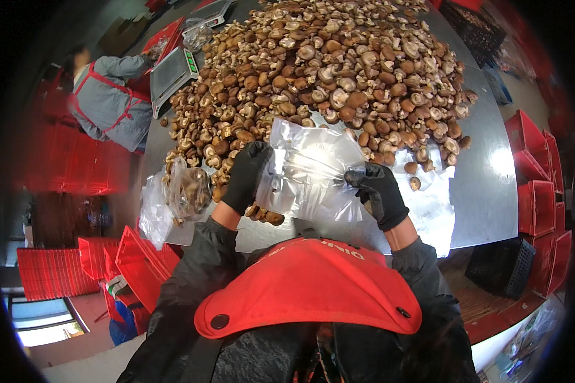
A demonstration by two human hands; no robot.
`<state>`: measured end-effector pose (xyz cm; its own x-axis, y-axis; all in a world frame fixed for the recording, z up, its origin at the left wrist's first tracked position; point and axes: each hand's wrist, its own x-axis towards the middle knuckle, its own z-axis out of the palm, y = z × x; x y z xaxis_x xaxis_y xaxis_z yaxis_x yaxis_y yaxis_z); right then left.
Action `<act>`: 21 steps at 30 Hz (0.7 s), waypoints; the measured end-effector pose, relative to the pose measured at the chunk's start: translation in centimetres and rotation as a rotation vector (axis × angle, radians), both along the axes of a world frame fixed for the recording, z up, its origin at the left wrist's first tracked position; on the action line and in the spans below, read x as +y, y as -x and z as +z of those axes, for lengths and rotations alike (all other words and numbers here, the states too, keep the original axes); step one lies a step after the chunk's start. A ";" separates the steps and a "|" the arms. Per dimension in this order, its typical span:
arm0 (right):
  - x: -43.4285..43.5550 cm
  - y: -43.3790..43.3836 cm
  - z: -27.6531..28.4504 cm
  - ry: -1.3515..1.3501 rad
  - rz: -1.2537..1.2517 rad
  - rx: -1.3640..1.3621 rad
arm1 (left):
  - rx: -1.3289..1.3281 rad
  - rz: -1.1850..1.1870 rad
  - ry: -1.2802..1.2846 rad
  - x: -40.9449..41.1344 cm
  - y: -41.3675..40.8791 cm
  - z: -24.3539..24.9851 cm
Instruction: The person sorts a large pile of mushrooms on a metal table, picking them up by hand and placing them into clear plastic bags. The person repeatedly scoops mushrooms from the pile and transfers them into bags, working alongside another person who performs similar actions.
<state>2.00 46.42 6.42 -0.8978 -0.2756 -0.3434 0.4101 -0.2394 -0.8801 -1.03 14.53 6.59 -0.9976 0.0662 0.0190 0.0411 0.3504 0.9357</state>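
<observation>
A clear plastic bag (311, 172) is stretched flat between my two black-gloved hands, with no mushrooms seen inside it. My left hand (250, 174) grips its left edge. On the other side, my right hand (378, 191) pinches the right edge between thumb and fingers. Beyond the bag a large heap of brown mushrooms (326, 72) covers much of the metal table. Left of my left hand stands a clear bag with mushrooms in it (190, 186), beside crumpled clear plastic (154, 208). Flat plastic bags (424, 206) lie to the right of my right hand, a few loose mushrooms on them.
A digital scale (172, 76) sits at the table's left edge, another scale (212, 13) farther back. A co-worker (112, 95) in a red-strapped apron is at the left. Red crates (536, 206) and a black crate (500, 268) stand right of the metal table (488, 167); more red crates (143, 268) are lower left.
</observation>
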 end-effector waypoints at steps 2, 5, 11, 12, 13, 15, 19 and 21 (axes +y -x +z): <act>-2.3 0.2 0.0 0.061 -0.097 0.081 | 0.500 0.106 0.667 -2.7 1.0 -4.2; -2.5 0.1 -1.3 -0.181 -0.127 0.259 | 0.544 0.035 0.625 1.6 -0.3 1.1; -4.6 0.1 -2.2 -0.612 -0.078 0.636 | -0.127 -0.230 -0.280 7.6 -3.4 3.9; -4.0 0.1 -4.0 -0.652 -0.104 0.669 | -0.328 -0.137 -0.385 8.3 -3.4 3.6; -4.3 0.1 -4.1 -0.685 -0.117 0.705 | -0.266 -0.158 -0.327 7.5 -3.0 2.2; -4.4 -0.5 -2.1 -0.590 -0.148 0.511 | -0.214 -0.177 -0.321 5.2 -2.2 -0.1; -3.0 -0.6 -2.0 -0.349 -0.400 0.350 | -0.221 -0.228 -0.629 1.9 -0.8 -0.9; -1.0 -0.4 -4.5 -0.360 -0.527 0.273 | 0.101 -0.310 -0.341 0.0 0.1 -1.9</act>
